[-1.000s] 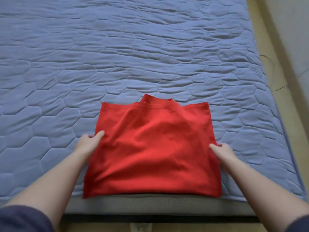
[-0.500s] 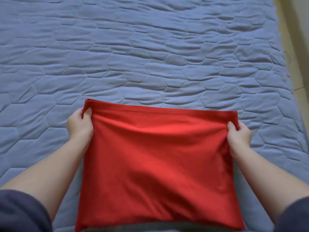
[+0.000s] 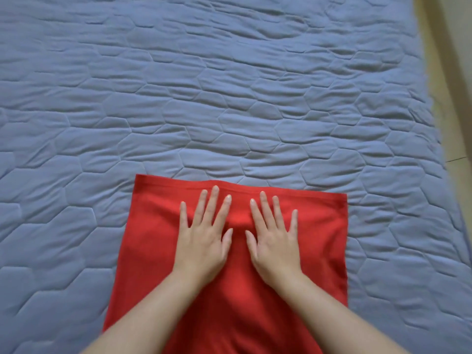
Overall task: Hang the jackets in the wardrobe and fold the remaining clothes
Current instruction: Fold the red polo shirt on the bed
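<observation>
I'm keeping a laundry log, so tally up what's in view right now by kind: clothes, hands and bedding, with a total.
Clothes: 1, a red folded garment
Hands: 2, the left hand and the right hand, both flat on the garment
Bedding: 1, a blue quilted mattress
Total: 4

Red garment [image 3: 153, 251]: near edge cut off at btm; mid hidden under left hand [image 3: 201, 249] & right hand [image 3: 274, 247].
</observation>
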Tool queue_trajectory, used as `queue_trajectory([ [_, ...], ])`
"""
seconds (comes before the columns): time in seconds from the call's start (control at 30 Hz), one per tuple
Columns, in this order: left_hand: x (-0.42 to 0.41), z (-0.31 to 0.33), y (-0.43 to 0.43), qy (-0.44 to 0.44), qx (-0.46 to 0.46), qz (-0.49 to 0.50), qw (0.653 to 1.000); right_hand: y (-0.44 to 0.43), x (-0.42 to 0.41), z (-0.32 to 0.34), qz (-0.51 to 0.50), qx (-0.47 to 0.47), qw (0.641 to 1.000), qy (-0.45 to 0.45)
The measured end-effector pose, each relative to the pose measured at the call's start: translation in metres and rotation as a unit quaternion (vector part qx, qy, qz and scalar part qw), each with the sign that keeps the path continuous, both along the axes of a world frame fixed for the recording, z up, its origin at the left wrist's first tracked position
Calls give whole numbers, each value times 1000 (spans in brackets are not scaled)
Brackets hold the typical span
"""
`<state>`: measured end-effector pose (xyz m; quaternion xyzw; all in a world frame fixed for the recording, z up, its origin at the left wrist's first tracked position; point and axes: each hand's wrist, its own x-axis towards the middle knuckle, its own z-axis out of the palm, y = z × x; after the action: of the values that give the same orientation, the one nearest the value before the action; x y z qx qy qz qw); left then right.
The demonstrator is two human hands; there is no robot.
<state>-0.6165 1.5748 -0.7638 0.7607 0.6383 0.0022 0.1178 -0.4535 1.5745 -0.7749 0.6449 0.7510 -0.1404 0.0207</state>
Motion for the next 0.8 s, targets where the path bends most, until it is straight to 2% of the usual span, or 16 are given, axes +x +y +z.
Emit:
queue_trajectory([
  [0.1, -1, -25, 6, 55, -44, 37, 997, 8, 7, -26, 12, -32, 998, -52],
  [0.27, -8, -41, 12, 74, -43, 30, 996, 14, 14, -37, 19, -47, 998, -36],
  [0.37, -19, -33, 38, 84, -44, -11, 995, 40, 22, -29, 37, -53, 998, -10],
  [0.6, -46, 4, 110, 145, -42, -69, 986, 111, 53, 8, 102, -52, 992, -55],
  [0.7, -41, 5, 114, 154, -39, -25, 987, 118, 57, 17, 38, -20, 997, -64],
  [0.8, -26, 1, 91, 113, 4, 62, 992, 108, 43, 14, 48, 23, 996, -66],
])
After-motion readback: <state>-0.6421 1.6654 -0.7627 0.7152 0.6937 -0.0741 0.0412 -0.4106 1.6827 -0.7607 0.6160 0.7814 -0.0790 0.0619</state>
